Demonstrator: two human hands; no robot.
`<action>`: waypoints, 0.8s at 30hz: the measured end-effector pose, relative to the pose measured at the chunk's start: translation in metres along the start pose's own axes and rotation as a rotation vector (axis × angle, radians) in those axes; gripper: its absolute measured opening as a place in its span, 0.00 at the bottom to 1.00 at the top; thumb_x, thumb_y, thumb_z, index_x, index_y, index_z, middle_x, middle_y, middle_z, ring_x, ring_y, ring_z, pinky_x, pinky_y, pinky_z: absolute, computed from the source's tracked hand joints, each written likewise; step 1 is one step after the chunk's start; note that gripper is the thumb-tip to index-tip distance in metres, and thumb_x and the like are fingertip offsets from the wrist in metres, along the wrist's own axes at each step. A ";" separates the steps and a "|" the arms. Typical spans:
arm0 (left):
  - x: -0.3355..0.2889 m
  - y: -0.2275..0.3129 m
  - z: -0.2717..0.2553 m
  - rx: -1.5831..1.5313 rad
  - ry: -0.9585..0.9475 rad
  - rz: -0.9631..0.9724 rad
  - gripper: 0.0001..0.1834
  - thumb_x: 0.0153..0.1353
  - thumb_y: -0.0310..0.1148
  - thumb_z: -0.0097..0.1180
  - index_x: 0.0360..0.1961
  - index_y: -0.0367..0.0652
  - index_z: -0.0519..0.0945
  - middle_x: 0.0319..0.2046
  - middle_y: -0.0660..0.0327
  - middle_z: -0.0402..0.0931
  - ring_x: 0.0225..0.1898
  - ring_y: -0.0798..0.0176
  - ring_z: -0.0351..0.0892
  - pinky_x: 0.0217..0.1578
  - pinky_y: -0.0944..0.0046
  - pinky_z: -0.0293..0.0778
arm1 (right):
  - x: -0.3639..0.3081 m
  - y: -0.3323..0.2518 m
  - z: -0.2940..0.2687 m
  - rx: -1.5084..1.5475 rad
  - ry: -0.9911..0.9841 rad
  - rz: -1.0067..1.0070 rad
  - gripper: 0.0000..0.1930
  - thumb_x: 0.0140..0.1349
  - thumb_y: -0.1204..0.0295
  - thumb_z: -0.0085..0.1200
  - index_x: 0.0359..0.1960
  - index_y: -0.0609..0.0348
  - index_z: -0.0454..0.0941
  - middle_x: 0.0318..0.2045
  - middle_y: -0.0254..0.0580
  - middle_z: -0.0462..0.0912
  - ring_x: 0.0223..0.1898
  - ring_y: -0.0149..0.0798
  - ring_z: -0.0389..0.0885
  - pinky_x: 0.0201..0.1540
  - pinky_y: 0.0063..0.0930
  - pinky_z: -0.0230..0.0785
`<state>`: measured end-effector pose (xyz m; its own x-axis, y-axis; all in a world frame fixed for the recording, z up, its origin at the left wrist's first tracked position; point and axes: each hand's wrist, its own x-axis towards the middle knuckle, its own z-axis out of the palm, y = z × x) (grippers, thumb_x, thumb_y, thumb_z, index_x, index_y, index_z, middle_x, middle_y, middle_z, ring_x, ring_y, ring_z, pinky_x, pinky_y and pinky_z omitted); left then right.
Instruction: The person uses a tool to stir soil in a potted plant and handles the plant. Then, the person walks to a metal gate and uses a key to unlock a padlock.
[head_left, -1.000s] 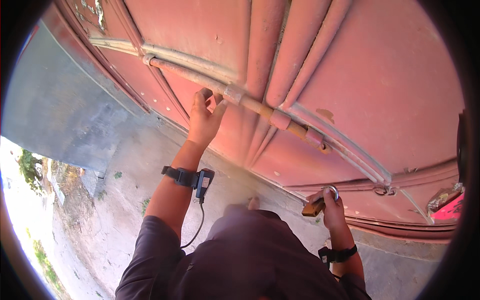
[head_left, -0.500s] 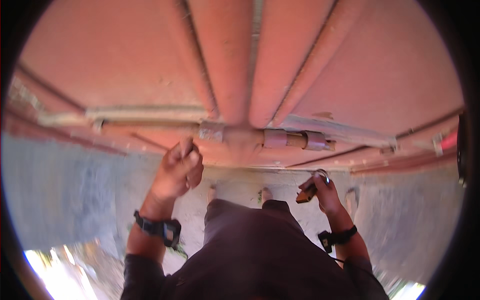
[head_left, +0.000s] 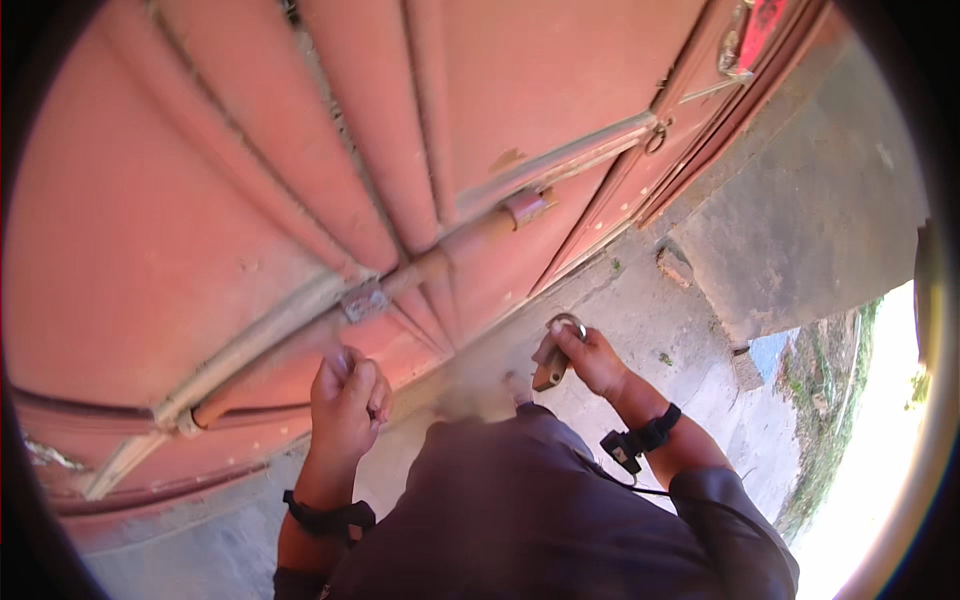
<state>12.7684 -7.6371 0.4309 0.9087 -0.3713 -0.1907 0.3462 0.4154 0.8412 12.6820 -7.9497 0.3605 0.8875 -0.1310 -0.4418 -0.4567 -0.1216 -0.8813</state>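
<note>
My right hand [head_left: 598,362] is closed on a brass-coloured padlock [head_left: 549,371], with its curved metal shackle pointing up past the fingers. My left hand [head_left: 345,400] is closed, its fingers curled in and the thumb on top. A small dark bit shows by those fingers, but I cannot make out what it is. Ahead of both hands is a long rusty sliding bolt [head_left: 478,238], running through metal sleeves across a red metal gate [head_left: 560,90]. Both hands are apart from the bolt; the left is nearer to it.
A small ring [head_left: 656,139] hangs on the gate's right part. Concrete ground [head_left: 640,300] lies below, with a broken brick [head_left: 674,268] near the gate's foot. Grass [head_left: 825,400] and bright daylight are at the right. Straps circle both wrists.
My view has turned to the right, so the gate and bolt now slant and more ground shows at the right. The padlock stays in my right hand; the left stays closed.
</note>
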 end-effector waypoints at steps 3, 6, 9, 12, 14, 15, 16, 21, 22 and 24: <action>0.018 -0.026 -0.037 0.309 -0.023 0.406 0.08 0.63 0.22 0.45 0.30 0.45 0.60 0.16 0.64 0.60 0.15 0.73 0.63 0.13 0.72 0.62 | -0.006 0.011 0.007 0.082 0.013 -0.041 0.24 0.67 0.51 0.40 0.33 0.60 0.79 0.28 0.37 0.82 0.31 0.30 0.78 0.36 0.24 0.70; 0.036 -0.034 -0.059 0.611 -0.043 0.608 0.08 0.63 0.22 0.45 0.30 0.45 0.60 0.16 0.64 0.60 0.14 0.72 0.63 0.12 0.73 0.61 | -0.011 0.001 0.004 0.107 0.007 0.000 0.24 0.67 0.51 0.40 0.33 0.60 0.79 0.28 0.36 0.82 0.30 0.30 0.78 0.35 0.24 0.70; 0.014 -0.020 -0.029 0.371 0.007 0.284 0.07 0.63 0.23 0.45 0.32 0.44 0.62 0.16 0.64 0.61 0.14 0.72 0.62 0.13 0.72 0.61 | -0.010 0.001 0.004 0.127 -0.004 -0.011 0.23 0.67 0.52 0.41 0.33 0.61 0.79 0.28 0.37 0.82 0.30 0.30 0.78 0.35 0.24 0.70; -0.015 0.009 0.000 -0.050 0.010 -0.051 0.07 0.63 0.23 0.45 0.31 0.44 0.61 0.16 0.64 0.61 0.14 0.72 0.63 0.13 0.71 0.62 | -0.009 -0.003 0.007 0.221 0.032 -0.012 0.24 0.67 0.52 0.42 0.33 0.63 0.79 0.28 0.39 0.82 0.29 0.31 0.77 0.36 0.26 0.69; -0.013 -0.001 -0.013 0.043 -0.009 0.051 0.07 0.63 0.23 0.46 0.31 0.44 0.61 0.16 0.64 0.61 0.14 0.72 0.63 0.14 0.70 0.62 | -0.006 -0.006 0.008 0.281 0.068 -0.022 0.25 0.66 0.51 0.43 0.32 0.65 0.78 0.27 0.41 0.81 0.28 0.32 0.77 0.38 0.28 0.68; -0.008 -0.009 -0.024 0.134 -0.022 0.154 0.07 0.63 0.23 0.46 0.32 0.44 0.61 0.16 0.64 0.61 0.14 0.72 0.62 0.14 0.69 0.62 | -0.005 -0.004 0.011 0.215 0.073 -0.006 0.25 0.66 0.51 0.43 0.33 0.66 0.78 0.28 0.41 0.82 0.29 0.32 0.77 0.39 0.28 0.68; 0.006 -0.017 -0.039 0.136 -0.031 0.151 0.07 0.63 0.23 0.46 0.32 0.44 0.61 0.16 0.64 0.61 0.14 0.72 0.62 0.14 0.69 0.62 | -0.005 -0.002 0.013 0.149 0.078 0.011 0.26 0.66 0.51 0.44 0.34 0.66 0.79 0.30 0.41 0.82 0.31 0.32 0.78 0.41 0.28 0.68; 0.036 -0.026 -0.066 0.806 -0.037 0.687 0.07 0.63 0.23 0.46 0.33 0.46 0.62 0.17 0.65 0.61 0.14 0.72 0.60 0.14 0.70 0.61 | -0.003 0.006 0.011 0.159 0.046 -0.027 0.25 0.66 0.52 0.43 0.34 0.65 0.78 0.29 0.39 0.82 0.32 0.32 0.78 0.39 0.26 0.69; 0.025 -0.024 -0.062 0.807 -0.034 0.685 0.07 0.63 0.23 0.46 0.33 0.46 0.62 0.17 0.65 0.61 0.14 0.72 0.60 0.14 0.70 0.61 | -0.002 0.008 0.010 0.142 0.030 -0.042 0.23 0.67 0.53 0.42 0.34 0.62 0.78 0.29 0.39 0.82 0.31 0.31 0.78 0.38 0.25 0.70; -0.002 -0.011 -0.036 0.184 0.009 0.161 0.07 0.63 0.22 0.47 0.34 0.45 0.63 0.17 0.66 0.62 0.14 0.72 0.59 0.14 0.70 0.60 | -0.001 0.005 0.013 0.164 0.033 -0.043 0.23 0.67 0.53 0.41 0.34 0.62 0.78 0.29 0.39 0.82 0.32 0.31 0.78 0.38 0.25 0.70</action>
<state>12.7714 -7.6110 0.4033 0.9511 -0.3046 -0.0506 0.1493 0.3103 0.9388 12.6799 -7.9376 0.3540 0.9021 -0.1618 -0.4000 -0.4000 0.0343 -0.9159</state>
